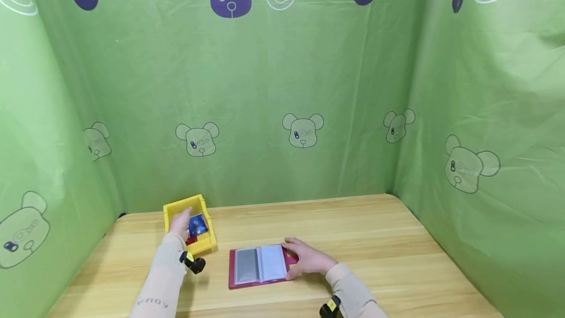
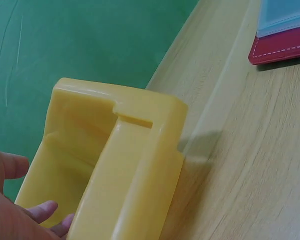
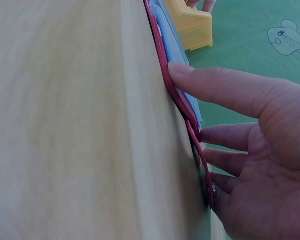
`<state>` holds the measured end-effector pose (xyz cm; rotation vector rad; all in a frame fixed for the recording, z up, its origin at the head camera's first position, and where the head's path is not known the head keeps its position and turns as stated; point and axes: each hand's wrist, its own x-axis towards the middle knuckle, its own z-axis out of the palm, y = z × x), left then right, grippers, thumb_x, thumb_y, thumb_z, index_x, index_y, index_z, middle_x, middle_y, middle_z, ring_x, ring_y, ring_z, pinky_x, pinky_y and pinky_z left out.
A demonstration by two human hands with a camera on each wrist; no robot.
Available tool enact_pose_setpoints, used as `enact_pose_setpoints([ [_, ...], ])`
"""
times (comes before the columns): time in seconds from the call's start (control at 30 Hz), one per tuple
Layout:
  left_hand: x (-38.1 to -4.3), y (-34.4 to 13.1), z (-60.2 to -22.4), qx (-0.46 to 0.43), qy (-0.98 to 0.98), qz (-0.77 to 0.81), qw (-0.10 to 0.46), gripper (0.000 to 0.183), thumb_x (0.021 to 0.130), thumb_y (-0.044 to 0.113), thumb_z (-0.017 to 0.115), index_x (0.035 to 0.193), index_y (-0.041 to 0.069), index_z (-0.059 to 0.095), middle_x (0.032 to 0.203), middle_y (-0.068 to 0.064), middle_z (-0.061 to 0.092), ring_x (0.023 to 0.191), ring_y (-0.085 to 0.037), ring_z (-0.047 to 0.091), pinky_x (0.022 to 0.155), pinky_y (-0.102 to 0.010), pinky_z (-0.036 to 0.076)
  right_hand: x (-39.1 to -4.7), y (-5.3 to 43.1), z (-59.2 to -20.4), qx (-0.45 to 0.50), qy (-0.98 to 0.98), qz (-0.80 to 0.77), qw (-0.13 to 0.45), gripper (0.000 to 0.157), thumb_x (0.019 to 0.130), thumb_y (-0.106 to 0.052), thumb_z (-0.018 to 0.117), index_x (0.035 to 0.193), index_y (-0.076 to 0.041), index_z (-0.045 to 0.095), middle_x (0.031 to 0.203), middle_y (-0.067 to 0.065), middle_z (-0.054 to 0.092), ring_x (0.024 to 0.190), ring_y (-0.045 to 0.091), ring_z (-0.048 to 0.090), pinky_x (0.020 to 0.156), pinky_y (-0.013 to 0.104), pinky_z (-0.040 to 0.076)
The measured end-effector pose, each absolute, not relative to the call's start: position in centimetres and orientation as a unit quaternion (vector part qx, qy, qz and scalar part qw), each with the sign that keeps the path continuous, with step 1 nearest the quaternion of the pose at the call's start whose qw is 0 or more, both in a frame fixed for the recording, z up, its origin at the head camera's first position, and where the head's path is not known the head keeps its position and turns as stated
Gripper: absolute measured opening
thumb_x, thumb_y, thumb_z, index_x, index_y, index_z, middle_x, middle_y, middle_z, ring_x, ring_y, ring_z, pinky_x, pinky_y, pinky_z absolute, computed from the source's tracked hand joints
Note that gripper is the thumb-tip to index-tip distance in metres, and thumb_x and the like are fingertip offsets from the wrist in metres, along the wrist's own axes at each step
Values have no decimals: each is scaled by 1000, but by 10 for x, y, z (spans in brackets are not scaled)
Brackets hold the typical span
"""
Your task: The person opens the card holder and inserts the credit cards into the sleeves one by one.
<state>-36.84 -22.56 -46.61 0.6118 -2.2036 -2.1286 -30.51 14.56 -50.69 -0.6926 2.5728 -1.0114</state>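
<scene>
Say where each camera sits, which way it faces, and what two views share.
Head: on the head, facing forward and down at the table, bin and folder; left hand, right hand and sleeves show.
Left wrist: on that wrist, facing the bin; part of the left hand shows.
Right wrist: on that wrist, looking along the table past the folder; the right hand shows, plus a bit of the left hand.
Shared: both wrist views show bin and folder.
</scene>
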Motion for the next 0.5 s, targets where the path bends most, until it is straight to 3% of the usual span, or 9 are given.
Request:
enact_pose_setpoints([
  [0.23, -367, -223, -465, 194, -689, -698, 15, 68, 101, 28, 37, 152, -8, 10, 159, -30, 11, 145, -44, 18, 122, -55, 21, -304, 146, -507, -241, 893, -352, 144, 93, 67, -23, 82, 146, 1, 39, 158, 22, 25, 146, 47, 19, 116, 67, 19],
  [0.37, -368, -220, -465, 193, -687, -699, 28, 59, 98, 17, 40, 149, -9, 24, 155, -30, 21, 138, -42, 28, 119, -53, 29, -305, 147, -508, -242, 893, -351, 144, 92, 68, -23, 82, 146, 0, 39, 158, 22, 26, 146, 46, 19, 117, 66, 19],
  [0.5, -368, -218, -465, 188, -694, -693, 50, 58, 94, 6, 41, 148, -10, 26, 153, -31, 26, 130, -38, 34, 113, -48, 37, -306, 146, -509, -245, 894, -347, 143, 93, 68, -24, 82, 146, 0, 39, 158, 21, 26, 146, 46, 21, 117, 65, 21],
])
